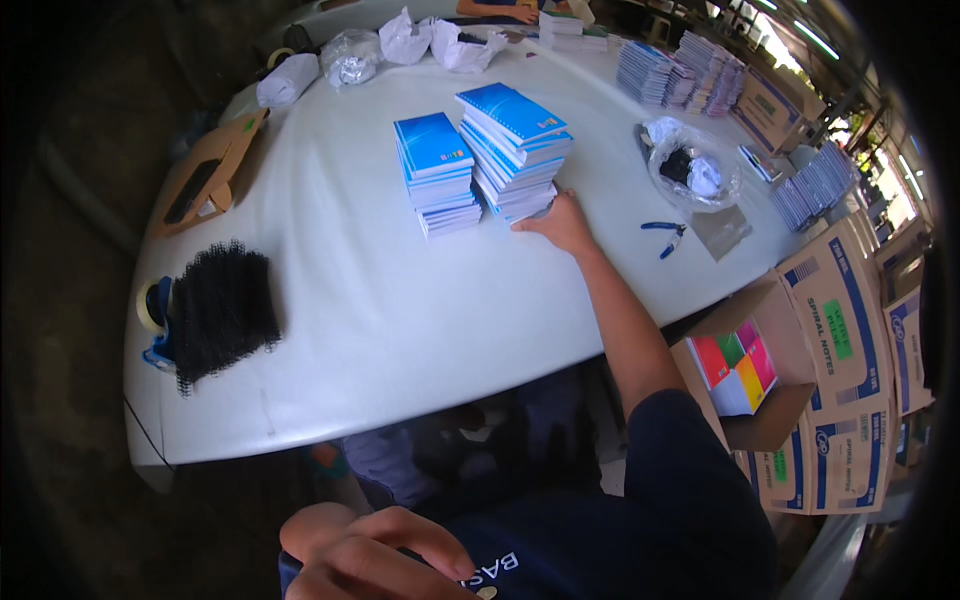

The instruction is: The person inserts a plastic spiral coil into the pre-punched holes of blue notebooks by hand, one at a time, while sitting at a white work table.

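Two stacks of glossy blue-covered, spiral-bound notebooks [433, 150] stand side by side at the middle of the white, smooth-covered table [400, 320], the right one taller and its layers unevenly fanned. The right hand [567, 222] is at the near right base corner of that taller stack, thumb spread wide from the other fingers. The left hand [385, 550] is near the body, its fingers curled; whether they pinch anything I cannot tell. At the left lies one thick bundle of wiry black plastic coils [228, 315], just beside one blue tape dispenser [158, 335] with a pale roll. Beyond them sits one folded brown cardboard piece [225, 165], a flat black object on it. Three crumpled white wads [288, 80] and one shiny clear plastic bundle [352, 58] line the far left edge. To the right are one pair of blue-handled pliers [668, 238] and one rounded clear plastic bag [712, 178] — black and white crumpled material inside. One open cardboard carton [760, 430], near right, contains notebooks with red, green, yellow and magenta covers [735, 372].
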The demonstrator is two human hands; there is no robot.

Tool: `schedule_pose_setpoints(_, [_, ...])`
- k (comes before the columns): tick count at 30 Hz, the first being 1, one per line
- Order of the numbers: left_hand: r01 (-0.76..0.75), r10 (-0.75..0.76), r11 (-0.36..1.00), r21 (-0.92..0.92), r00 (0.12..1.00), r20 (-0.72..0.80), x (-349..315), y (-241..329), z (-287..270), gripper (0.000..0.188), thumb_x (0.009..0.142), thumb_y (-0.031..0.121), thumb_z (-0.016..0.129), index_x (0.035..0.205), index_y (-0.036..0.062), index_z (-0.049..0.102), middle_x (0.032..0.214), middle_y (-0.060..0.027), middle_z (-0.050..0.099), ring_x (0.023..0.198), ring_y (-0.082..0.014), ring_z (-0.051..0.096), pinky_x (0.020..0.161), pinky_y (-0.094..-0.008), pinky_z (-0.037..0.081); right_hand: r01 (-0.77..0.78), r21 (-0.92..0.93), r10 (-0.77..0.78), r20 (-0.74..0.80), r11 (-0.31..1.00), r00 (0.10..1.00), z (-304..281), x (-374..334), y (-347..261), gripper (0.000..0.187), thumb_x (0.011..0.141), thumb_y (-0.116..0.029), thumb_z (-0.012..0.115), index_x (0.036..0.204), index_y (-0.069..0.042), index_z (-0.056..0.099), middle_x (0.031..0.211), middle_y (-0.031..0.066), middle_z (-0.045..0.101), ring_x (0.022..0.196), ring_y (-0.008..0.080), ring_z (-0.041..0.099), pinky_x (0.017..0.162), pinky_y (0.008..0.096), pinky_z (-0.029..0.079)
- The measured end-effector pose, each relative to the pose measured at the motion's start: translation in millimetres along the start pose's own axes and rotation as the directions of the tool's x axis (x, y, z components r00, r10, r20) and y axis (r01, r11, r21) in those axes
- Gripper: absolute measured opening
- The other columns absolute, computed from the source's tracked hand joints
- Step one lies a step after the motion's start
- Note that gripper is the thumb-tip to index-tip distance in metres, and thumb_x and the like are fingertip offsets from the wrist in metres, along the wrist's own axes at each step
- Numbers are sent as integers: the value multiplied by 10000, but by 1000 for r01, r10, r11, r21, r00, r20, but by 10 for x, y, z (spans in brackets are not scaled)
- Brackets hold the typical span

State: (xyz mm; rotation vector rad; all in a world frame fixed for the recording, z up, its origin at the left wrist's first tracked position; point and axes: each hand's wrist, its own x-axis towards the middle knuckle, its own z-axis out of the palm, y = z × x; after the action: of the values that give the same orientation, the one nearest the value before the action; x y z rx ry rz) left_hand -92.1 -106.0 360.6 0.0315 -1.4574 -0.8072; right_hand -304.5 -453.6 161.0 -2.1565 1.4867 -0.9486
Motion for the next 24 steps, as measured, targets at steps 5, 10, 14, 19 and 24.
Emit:
schedule_pose_setpoints(5, [33,-35,999,38,999,27,-87,57,-107,458,888,537,479,1128,174,621,1148,-72,498,996,-263,509,842,-440,394,-31,-43,30,-12,999,999,16,-70,-17,726,536,-332,856,1142,-71,553,1065,112,649,1003,322,555,931,370,391])
schedule_pose_setpoints(10, [-42,43,952,304,999,2,-226,-482,-535,395,842,404,590,1061,77,562,1013,-150,565,824,-281,577,697,-384,463,-9,-43,5,-91,999,996,100,-150,-135,687,553,-353,846,1115,-78,563,1045,107,656,962,287,580,946,379,360])
schedule_pose_setpoints(14, [411,-365,618,670,905,-218,-320,-1126,-1003,231,821,68,614,1027,4,533,913,-80,584,811,-160,539,778,-280,425,-134,-88,116,-186,987,976,305,-252,-288,663,557,-358,844,1084,-66,568,996,106,660,963,265,585,952,374,331])
schedule_pose_setpoints(19, [655,-468,501,565,755,-460,-668,-1816,-1393,245,857,126,628,1076,34,568,873,-30,590,741,-123,535,712,-272,440,-168,-4,164,-176,986,971,336,-304,-462,654,572,-346,837,1073,-34,556,1004,130,643,1000,276,559,947,382,334])
schedule_pose_setpoints(24, [375,-310,400,836,914,-262,-646,-1955,-1347,408,777,62,649,1166,47,526,1092,-147,550,944,-287,552,777,-361,461,-222,-94,202,-188,971,961,473,-424,-502,670,596,-308,823,1096,19,519,1067,194,582,1055,354,489,970,427,330])
